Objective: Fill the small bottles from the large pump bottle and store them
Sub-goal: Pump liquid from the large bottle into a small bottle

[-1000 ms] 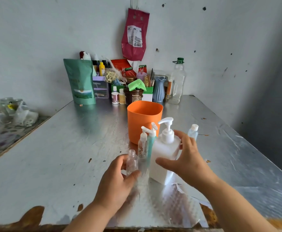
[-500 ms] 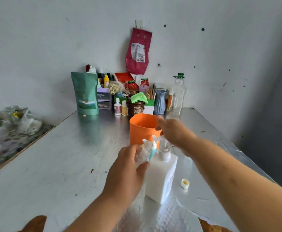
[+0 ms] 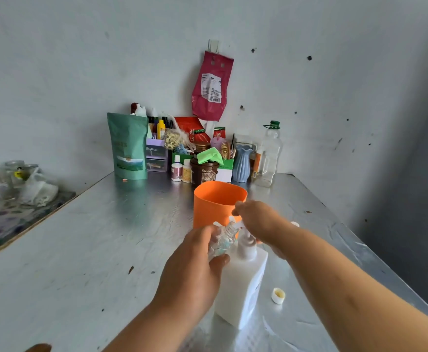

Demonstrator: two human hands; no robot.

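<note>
My left hand (image 3: pixel 195 270) grips a small clear bottle (image 3: pixel 222 240), tilted with its open neck toward the spout of the large white pump bottle (image 3: pixel 241 285). The pump bottle stands upright on the metal table. My right hand (image 3: pixel 258 222) rests on top of its pump head, covering it. A small white cap (image 3: pixel 278 295) lies loose on the table to the right of the pump bottle. Just behind the hands stands an orange cup (image 3: pixel 215 201). Other small bottles are mostly hidden behind my hands.
The metal table (image 3: pixel 86 250) runs back to a wall corner crowded with a green pouch (image 3: pixel 127 146), jars, a blue vase (image 3: pixel 242 163) and a clear plastic bottle (image 3: pixel 269 153). A lower side surface at the left holds glass jars (image 3: pixel 17 174).
My left hand lifted the clear bottle from the table up to the pump spout. My right hand left the pump bottle's side and went onto the pump head. A cap now lies on the table.
</note>
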